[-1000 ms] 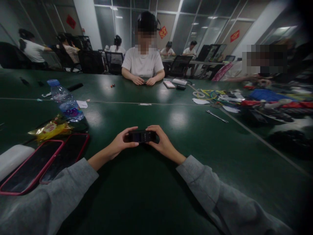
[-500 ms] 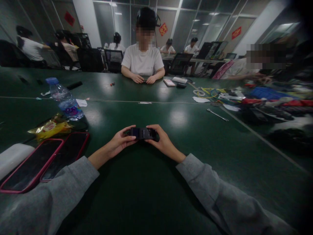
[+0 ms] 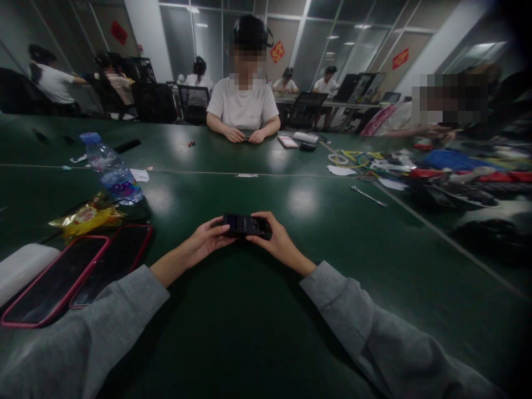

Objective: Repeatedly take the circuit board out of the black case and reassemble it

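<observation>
Both my hands hold a small black device (image 3: 246, 225) with a little screen and buttons, just above the dark green table (image 3: 266, 310). My left hand (image 3: 205, 241) grips its left end with thumb and fingers pinched. My right hand (image 3: 276, 241) closes over its right end. Grey sleeves cover both my forearms.
Two red-cased phones (image 3: 75, 271) and a white box (image 3: 20, 269) lie at the left, with a yellow snack bag (image 3: 85, 217) and a water bottle (image 3: 112, 172) behind. A wrench (image 3: 369, 196) and a heap of tools (image 3: 449, 172) sit at the right. A person in white (image 3: 243, 105) sits opposite.
The device has been turned and tilted slightly between my hands, its screen side now facing up more. My arms have stayed in place.
</observation>
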Motion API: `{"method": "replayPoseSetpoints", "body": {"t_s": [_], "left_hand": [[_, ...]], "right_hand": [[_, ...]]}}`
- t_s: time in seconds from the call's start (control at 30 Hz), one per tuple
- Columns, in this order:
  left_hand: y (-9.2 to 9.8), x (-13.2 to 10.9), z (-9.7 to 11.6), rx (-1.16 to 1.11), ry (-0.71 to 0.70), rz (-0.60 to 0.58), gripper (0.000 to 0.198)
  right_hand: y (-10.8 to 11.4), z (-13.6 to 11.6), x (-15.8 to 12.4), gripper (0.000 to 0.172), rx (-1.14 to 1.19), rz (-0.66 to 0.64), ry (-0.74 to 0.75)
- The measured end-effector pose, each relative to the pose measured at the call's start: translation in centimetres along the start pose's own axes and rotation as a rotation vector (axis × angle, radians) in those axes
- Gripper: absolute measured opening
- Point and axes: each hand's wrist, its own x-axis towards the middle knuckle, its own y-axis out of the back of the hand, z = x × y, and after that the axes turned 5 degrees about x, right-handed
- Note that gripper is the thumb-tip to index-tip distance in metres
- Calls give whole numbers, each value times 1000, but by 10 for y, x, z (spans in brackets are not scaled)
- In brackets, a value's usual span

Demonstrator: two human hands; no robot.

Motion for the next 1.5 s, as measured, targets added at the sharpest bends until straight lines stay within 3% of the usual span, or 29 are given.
{"method": "replayPoseSetpoints", "body": {"t_s": [0.3, 1.1, 1.5], "left_hand": [[3, 1, 0, -42, 2, -48, 47], [1, 0, 0, -164, 11, -54, 49], [0, 1, -1, -137, -3, -15, 52]], "right_hand": [[-1, 0, -1, 62, -49, -39, 26], [0, -3, 1, 57, 104, -90, -45], [1, -2, 1, 54, -160, -6, 21]]}}
